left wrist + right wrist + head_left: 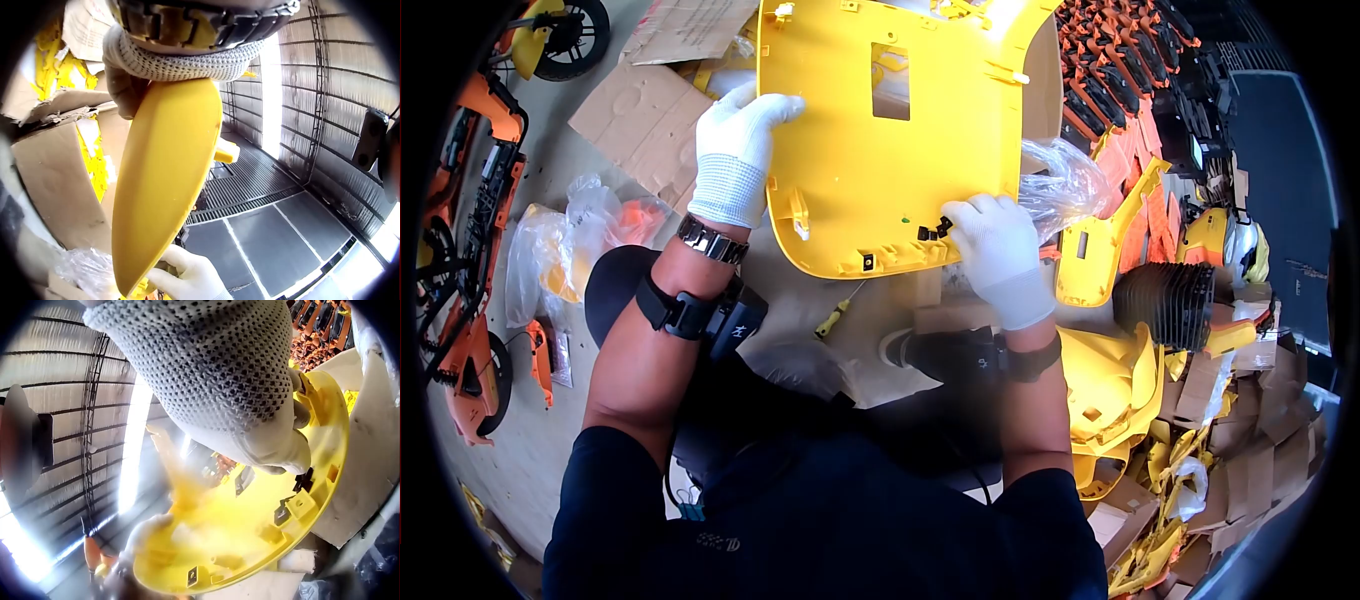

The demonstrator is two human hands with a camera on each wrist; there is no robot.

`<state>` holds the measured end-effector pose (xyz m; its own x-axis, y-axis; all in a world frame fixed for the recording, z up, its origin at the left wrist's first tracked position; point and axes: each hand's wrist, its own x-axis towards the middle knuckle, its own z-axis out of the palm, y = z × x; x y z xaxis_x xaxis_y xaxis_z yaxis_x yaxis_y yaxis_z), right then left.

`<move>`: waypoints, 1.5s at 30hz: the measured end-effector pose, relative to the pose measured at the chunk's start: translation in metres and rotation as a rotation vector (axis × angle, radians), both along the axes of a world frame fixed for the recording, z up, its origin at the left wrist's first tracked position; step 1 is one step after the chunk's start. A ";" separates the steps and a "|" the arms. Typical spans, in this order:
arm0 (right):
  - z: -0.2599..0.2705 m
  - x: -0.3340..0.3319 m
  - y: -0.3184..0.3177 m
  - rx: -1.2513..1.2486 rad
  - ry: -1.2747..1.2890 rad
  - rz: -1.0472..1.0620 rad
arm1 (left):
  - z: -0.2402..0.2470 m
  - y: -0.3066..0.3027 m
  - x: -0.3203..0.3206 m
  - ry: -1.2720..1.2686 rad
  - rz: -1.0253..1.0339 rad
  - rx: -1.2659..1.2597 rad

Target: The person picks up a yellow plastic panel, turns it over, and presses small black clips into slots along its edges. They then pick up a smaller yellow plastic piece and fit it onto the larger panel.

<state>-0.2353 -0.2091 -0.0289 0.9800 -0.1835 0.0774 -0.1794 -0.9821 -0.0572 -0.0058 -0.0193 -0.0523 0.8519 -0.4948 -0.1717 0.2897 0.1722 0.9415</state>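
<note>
A curved yellow plastic panel (830,150) with a rectangular cutout is held up in front of the person, its ribbed inner side showing in the head view. The gloved left hand (738,135) grips its left edge, thumb across the inner face. At the lower right edge the gloved right hand (1000,250) pinches the panel, fingers and thumb on either side of the rim. Small black clips (933,231) sit on tabs near the right fingertips; in the right wrist view one black clip (304,480) lies right at the thumb. The left wrist view shows the panel's smooth outer side (165,162).
A yellow-handled screwdriver (832,320) lies on the floor below the panel. Cardboard (640,125) and plastic bags (590,235) lie left. More yellow panels (1110,390) and stacked orange parts (1090,60) stand right. An orange scooter frame (475,270) is at far left.
</note>
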 end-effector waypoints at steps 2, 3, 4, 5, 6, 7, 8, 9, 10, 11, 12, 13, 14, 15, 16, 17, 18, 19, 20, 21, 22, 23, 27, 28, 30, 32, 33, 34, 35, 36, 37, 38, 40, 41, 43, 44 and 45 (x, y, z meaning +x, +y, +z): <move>0.000 0.001 0.001 -0.015 0.028 0.032 | 0.005 0.000 -0.002 0.005 -0.003 -0.011; -0.001 0.002 0.001 -0.026 0.035 0.028 | 0.007 0.000 -0.002 0.029 0.012 -0.034; -0.002 0.003 0.001 -0.037 0.042 0.025 | 0.009 -0.001 -0.003 0.054 0.028 -0.057; -0.003 0.003 0.001 -0.047 0.050 0.021 | 0.010 -0.001 -0.003 0.078 0.044 -0.080; -0.004 0.005 0.001 -0.046 0.049 0.022 | 0.010 0.000 -0.003 0.072 0.043 -0.069; -0.005 0.006 0.001 -0.043 0.047 0.022 | 0.008 0.001 -0.001 0.064 0.042 -0.058; -0.006 0.007 0.001 -0.042 0.045 0.021 | 0.006 0.002 0.000 0.056 0.040 -0.048; -0.006 0.008 0.002 -0.043 0.049 0.026 | 0.004 0.002 0.001 0.040 0.041 -0.043; -0.005 0.008 0.002 -0.044 0.053 0.032 | 0.002 0.003 0.002 0.026 0.043 -0.039; -0.005 0.009 0.003 -0.046 0.058 0.038 | 0.001 0.003 0.003 0.011 0.045 -0.035; -0.007 0.009 0.003 -0.020 0.062 0.021 | 0.001 0.003 0.003 0.017 0.044 -0.041; -0.010 0.008 0.002 0.007 0.065 0.005 | 0.001 0.002 0.002 0.022 0.043 -0.045; -0.012 0.008 0.003 0.034 0.069 -0.012 | 0.001 0.002 0.002 0.028 0.042 -0.050; -0.012 0.009 0.005 0.066 0.096 -0.040 | 0.001 0.002 0.002 0.028 0.050 -0.037; -0.011 0.011 0.009 0.097 0.122 -0.067 | 0.002 0.001 0.001 0.027 0.057 -0.025; -0.010 0.012 0.011 0.127 0.147 -0.095 | 0.003 0.001 0.001 0.025 0.063 -0.014; -0.009 0.011 0.013 0.140 0.103 -0.118 | 0.004 0.002 0.001 0.039 0.059 -0.016; -0.008 0.010 0.014 0.154 0.059 -0.140 | 0.006 0.002 0.001 0.053 0.055 -0.018; -0.007 0.009 0.015 0.167 0.015 -0.160 | 0.007 0.002 0.002 0.067 0.053 -0.021; -0.002 0.009 0.015 0.190 -0.042 -0.135 | 0.005 0.002 0.004 0.061 0.048 -0.039; 0.005 0.007 0.013 0.214 -0.098 -0.108 | 0.000 0.004 0.006 0.056 0.045 -0.055; 0.010 0.005 0.010 0.238 -0.155 -0.082 | -0.002 0.005 0.008 0.051 0.041 -0.071; 0.014 -0.006 0.002 0.625 -0.218 -0.206 | 0.005 0.005 0.006 0.016 0.061 -0.025; 0.015 -0.007 0.004 0.758 -0.265 -0.299 | 0.005 0.005 0.006 0.027 0.066 -0.028; 0.018 -0.005 0.010 1.024 -0.358 -0.485 | 0.006 0.004 0.006 0.035 0.071 -0.026; 0.024 -0.006 0.007 1.111 -0.343 -0.533 | 0.007 0.004 0.006 0.032 0.076 -0.017; 0.027 -0.007 0.005 1.154 -0.334 -0.556 | 0.006 0.004 0.007 0.034 0.073 -0.021; 0.029 -0.009 0.003 1.169 -0.306 -0.543 | 0.004 0.004 0.007 0.035 0.071 -0.025; 0.030 -0.011 0.001 1.183 -0.279 -0.532 | 0.002 0.004 0.007 0.037 0.068 -0.029; 0.031 -0.012 0.001 1.196 -0.253 -0.521 | 0.002 0.005 0.007 0.018 0.063 -0.027; 0.031 -0.011 0.002 1.237 -0.260 -0.542 | 0.002 0.005 0.007 -0.002 0.057 -0.025; 0.031 -0.010 0.003 1.277 -0.268 -0.563 | 0.002 0.005 0.007 -0.023 0.049 -0.025; 0.030 -0.011 0.001 1.355 -0.291 -0.588 | -0.001 0.004 0.008 0.019 0.047 -0.035; 0.026 -0.014 -0.002 1.393 -0.306 -0.593 | -0.001 0.004 0.008 0.040 0.048 -0.040; 0.025 -0.014 -0.004 1.495 -0.328 -0.599 | 0.003 0.003 0.006 0.069 0.053 -0.053; 0.025 -0.014 -0.003 1.558 -0.337 -0.601 | 0.005 0.003 0.005 0.084 0.055 -0.060; 0.025 -0.014 -0.003 1.621 -0.345 -0.604 | 0.005 0.003 0.005 0.074 0.054 -0.051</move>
<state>-0.2489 -0.2122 -0.0036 0.7322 -0.5759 -0.3636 -0.2331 0.2898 -0.9283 -0.0003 -0.0160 -0.0476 0.8637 -0.4581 -0.2104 0.3468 0.2370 0.9075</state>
